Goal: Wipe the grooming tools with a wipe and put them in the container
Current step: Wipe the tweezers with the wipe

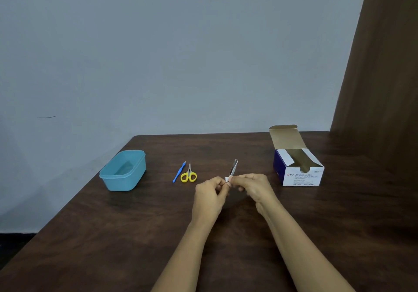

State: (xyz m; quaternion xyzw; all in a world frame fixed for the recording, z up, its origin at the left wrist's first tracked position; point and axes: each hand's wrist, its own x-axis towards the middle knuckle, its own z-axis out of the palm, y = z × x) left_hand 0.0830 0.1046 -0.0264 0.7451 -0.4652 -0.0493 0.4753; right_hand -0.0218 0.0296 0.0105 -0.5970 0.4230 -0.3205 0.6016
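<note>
Dark metal tweezers point(234, 166) point up and away above the table's middle. A small white wipe point(227, 179) is wrapped around their lower end. My left hand point(210, 193) pinches the wipe, and my right hand point(253, 187) grips the base of the tweezers right beside it. The lower end of the tweezers is hidden by my fingers. Small scissors with yellow handles point(189, 175) and a thin blue tool point(179, 171) lie side by side on the table to the left of my hands. Further left stands the open light-blue container point(123, 171), with nothing visible inside.
An open box of alcohol swabs point(298, 167) stands at the right, its lid flap raised. The dark wooden table point(140, 235) meets a pale wall at the back, and its left edge runs diagonally. A brown curtain point(384, 76) hangs at the far right.
</note>
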